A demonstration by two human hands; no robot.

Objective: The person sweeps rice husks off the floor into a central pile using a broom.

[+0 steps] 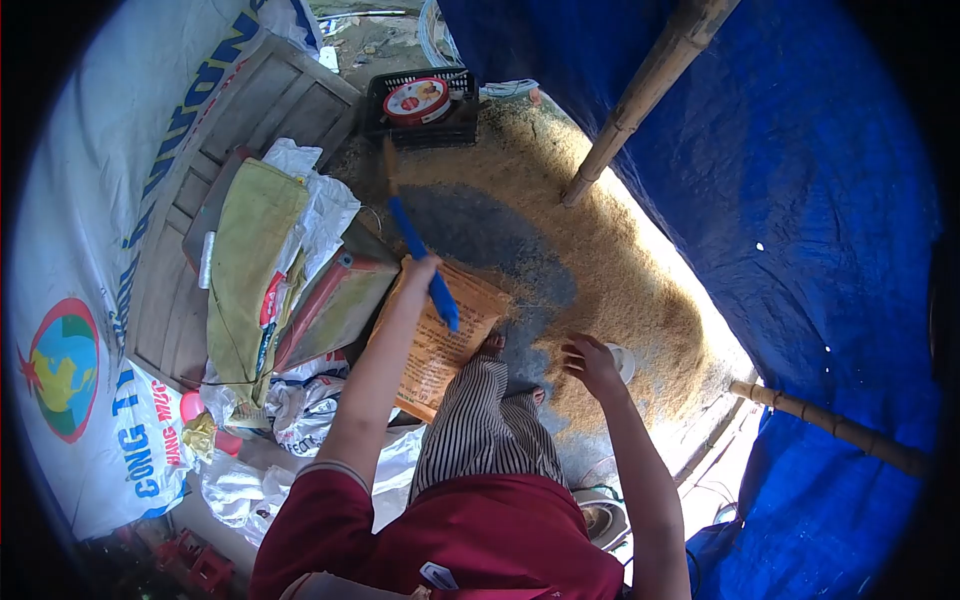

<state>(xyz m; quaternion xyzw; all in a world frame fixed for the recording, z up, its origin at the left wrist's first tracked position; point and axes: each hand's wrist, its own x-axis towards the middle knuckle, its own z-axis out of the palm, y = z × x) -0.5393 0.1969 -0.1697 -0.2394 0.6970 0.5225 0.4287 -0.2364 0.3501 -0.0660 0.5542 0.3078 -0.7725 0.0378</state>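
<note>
My left hand (424, 272) is closed around the blue handle of a long, slim tool (409, 228). Its far end is narrow and brown, and I cannot make out the exact kind of tool. Below that hand lies an orange printed sack (450, 340), beside my feet. My right hand (590, 362) hangs over a spread of tan, grain-like material (640, 300) with its fingers apart and nothing visible in them. Just past its fingers and wrist shows a round white object, perhaps a bowl (623, 362), partly hidden by the hand.
A black crate (455, 132) holding a round red-and-white tin (416, 100) stands at the far end. Folded sacks (258, 230) are piled on the left, by wooden panels (262, 110). A blue tarp (800, 200) and bamboo poles (640, 105) bound the right side.
</note>
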